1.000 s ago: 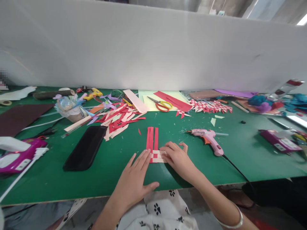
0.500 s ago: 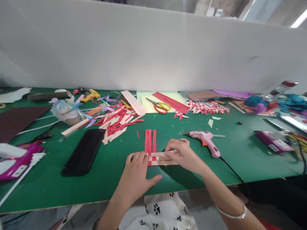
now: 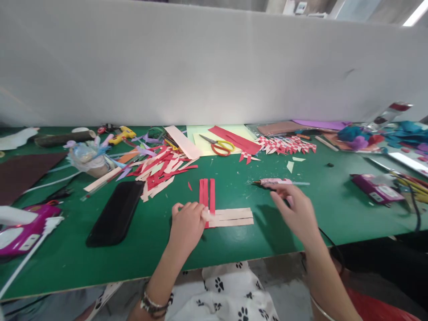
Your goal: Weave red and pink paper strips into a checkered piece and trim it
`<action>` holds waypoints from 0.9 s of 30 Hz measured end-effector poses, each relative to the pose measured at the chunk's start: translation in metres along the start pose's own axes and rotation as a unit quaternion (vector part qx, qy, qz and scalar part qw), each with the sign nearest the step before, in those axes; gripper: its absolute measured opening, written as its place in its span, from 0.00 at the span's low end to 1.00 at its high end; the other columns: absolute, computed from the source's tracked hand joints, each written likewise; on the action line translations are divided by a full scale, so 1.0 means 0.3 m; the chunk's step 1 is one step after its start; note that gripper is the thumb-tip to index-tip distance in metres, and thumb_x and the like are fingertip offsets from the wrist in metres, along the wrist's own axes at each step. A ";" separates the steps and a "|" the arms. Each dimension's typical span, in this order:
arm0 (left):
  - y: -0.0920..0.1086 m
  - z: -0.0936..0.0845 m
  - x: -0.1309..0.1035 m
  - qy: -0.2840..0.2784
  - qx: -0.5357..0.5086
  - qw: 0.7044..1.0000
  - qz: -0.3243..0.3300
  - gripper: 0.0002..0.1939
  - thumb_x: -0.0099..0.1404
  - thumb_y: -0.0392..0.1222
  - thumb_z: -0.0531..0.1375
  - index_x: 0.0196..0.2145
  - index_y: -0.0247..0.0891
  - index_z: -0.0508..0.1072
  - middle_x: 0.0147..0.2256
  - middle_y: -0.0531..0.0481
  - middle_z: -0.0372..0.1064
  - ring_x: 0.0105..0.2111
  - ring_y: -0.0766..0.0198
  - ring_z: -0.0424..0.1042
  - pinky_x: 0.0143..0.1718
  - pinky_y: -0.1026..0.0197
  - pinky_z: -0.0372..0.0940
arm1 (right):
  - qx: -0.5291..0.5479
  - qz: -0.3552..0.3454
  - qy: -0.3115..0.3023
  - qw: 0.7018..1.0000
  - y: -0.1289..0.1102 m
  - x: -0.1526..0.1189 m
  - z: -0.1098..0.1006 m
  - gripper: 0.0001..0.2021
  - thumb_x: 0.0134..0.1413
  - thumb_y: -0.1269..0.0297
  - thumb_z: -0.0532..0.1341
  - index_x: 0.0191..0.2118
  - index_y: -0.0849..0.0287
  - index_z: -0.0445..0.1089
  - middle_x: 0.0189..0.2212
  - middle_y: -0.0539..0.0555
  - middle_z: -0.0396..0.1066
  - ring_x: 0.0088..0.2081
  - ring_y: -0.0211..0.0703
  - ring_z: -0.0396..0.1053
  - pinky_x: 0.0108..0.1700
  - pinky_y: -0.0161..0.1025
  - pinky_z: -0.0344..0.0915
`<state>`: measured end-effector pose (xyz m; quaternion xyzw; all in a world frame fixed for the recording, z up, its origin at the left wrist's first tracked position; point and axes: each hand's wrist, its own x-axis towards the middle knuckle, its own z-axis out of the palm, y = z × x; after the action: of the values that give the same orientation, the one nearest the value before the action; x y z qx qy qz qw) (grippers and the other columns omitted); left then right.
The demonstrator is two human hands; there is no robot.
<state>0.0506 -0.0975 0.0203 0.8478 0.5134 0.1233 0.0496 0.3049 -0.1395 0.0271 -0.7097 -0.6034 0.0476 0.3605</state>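
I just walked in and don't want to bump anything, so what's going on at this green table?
Someone's left hand is at the crossing of red strips and pale strips, lying partly interlaced on the table. The right hand is at the pink glue gun; how firmly it grips is unclear. Scissors lie beyond, with checkered woven pieces to their right.

The glue gun (image 3: 276, 182) is pink, the tabletop (image 3: 150, 254) green, the scissors' handles (image 3: 224, 147) red and yellow.
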 end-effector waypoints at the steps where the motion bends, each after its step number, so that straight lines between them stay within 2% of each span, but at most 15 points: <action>1: -0.008 0.000 -0.004 0.004 -0.007 1.000 0.004 0.17 0.66 0.34 0.43 0.29 0.38 0.69 0.30 0.49 0.72 0.33 0.60 0.69 0.43 0.50 0.52 | -0.093 0.036 0.049 0.994 0.057 -0.015 -0.002 0.15 0.54 0.53 0.53 0.41 0.59 0.66 0.34 0.58 0.68 0.35 0.48 0.64 0.37 0.43 0.59; 2: -0.017 0.001 -0.007 0.009 -0.010 1.000 0.014 0.18 0.67 0.35 0.42 0.29 0.38 0.70 0.30 0.48 0.73 0.33 0.59 0.69 0.43 0.50 0.52 | -0.169 0.061 0.072 0.981 0.108 -0.031 0.002 0.18 0.53 0.51 0.54 0.42 0.62 0.65 0.34 0.61 0.67 0.36 0.51 0.64 0.36 0.44 0.59; 5: -0.042 0.006 -0.013 0.026 -0.004 0.998 0.061 0.20 0.67 0.34 0.40 0.30 0.38 0.71 0.33 0.47 0.74 0.36 0.58 0.70 0.44 0.49 0.53 | -0.283 0.072 0.055 0.955 0.211 -0.063 0.033 0.22 0.53 0.51 0.53 0.44 0.66 0.64 0.36 0.65 0.66 0.38 0.56 0.62 0.35 0.45 0.59; 8: -0.055 0.005 -0.010 0.027 -0.018 0.998 0.060 0.22 0.68 0.35 0.39 0.30 0.38 0.71 0.33 0.48 0.75 0.37 0.59 0.71 0.46 0.50 0.54 | -0.316 0.073 0.026 0.945 0.248 -0.054 0.059 0.17 0.55 0.55 0.52 0.42 0.65 0.64 0.34 0.63 0.66 0.37 0.54 0.63 0.35 0.43 0.59; 11: -0.055 -0.003 -0.002 0.008 -0.063 0.997 0.034 0.22 0.68 0.37 0.38 0.30 0.38 0.71 0.33 0.49 0.74 0.36 0.60 0.71 0.47 0.52 0.56 | -0.319 0.070 -0.017 0.945 0.250 -0.024 0.056 0.12 0.57 0.61 0.49 0.39 0.64 0.64 0.33 0.62 0.66 0.36 0.52 0.64 0.33 0.41 0.58; 13: -0.055 -0.008 0.002 -0.006 -0.101 0.995 0.012 0.22 0.68 0.39 0.39 0.28 0.38 0.70 0.31 0.49 0.74 0.35 0.60 0.70 0.43 0.55 0.59 | -0.313 0.088 -0.038 0.945 0.233 -0.013 0.041 0.12 0.58 0.63 0.47 0.40 0.64 0.63 0.34 0.62 0.67 0.33 0.50 0.65 0.30 0.40 0.56; 16: -0.059 -0.012 0.004 -0.022 -0.150 0.988 -0.019 0.22 0.68 0.41 0.41 0.26 0.38 0.70 0.29 0.49 0.72 0.34 0.60 0.70 0.37 0.60 0.62 | -0.287 0.125 -0.017 0.950 0.178 -0.026 0.018 0.14 0.58 0.61 0.46 0.46 0.62 0.60 0.34 0.60 0.68 0.27 0.47 0.64 0.25 0.38 0.53; 17: -0.061 -0.013 0.004 -0.028 -0.163 0.986 -0.026 0.22 0.68 0.42 0.41 0.26 0.39 0.71 0.29 0.49 0.72 0.34 0.60 0.70 0.36 0.60 0.62 | -0.268 0.115 -0.005 0.956 0.153 -0.035 0.013 0.15 0.58 0.60 0.47 0.47 0.62 0.59 0.34 0.60 0.68 0.27 0.47 0.65 0.25 0.38 0.53; 19: -0.064 -0.016 0.004 -0.044 -0.185 0.981 -0.039 0.22 0.68 0.42 0.41 0.28 0.39 0.72 0.32 0.49 0.72 0.36 0.60 0.70 0.37 0.61 0.62 | -0.211 0.051 0.001 0.976 0.097 -0.058 0.014 0.18 0.57 0.56 0.49 0.49 0.62 0.58 0.36 0.60 0.68 0.32 0.49 0.66 0.28 0.39 0.57; 22: -0.064 -0.022 0.005 -0.061 -0.209 0.974 -0.056 0.21 0.68 0.42 0.41 0.29 0.40 0.72 0.35 0.50 0.72 0.38 0.60 0.70 0.39 0.62 0.62 | -0.150 -0.037 -0.033 0.988 0.018 -0.092 0.041 0.25 0.53 0.48 0.53 0.51 0.62 0.57 0.39 0.61 0.68 0.37 0.50 0.67 0.32 0.40 0.62; 27: -0.064 -0.009 0.007 -0.060 -0.199 0.977 -0.049 0.21 0.68 0.43 0.40 0.27 0.40 0.68 0.30 0.51 0.69 0.33 0.61 0.69 0.35 0.61 0.62 | -0.160 -0.048 -0.074 0.983 -0.058 -0.135 0.109 0.24 0.56 0.46 0.50 0.49 0.61 0.58 0.39 0.59 0.68 0.33 0.47 0.69 0.25 0.37 0.62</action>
<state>0.0344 -0.0868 0.0193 0.8007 0.5156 0.1689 0.2541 0.2633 -0.1606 -0.0018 -0.7231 -0.6614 -0.0141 0.1987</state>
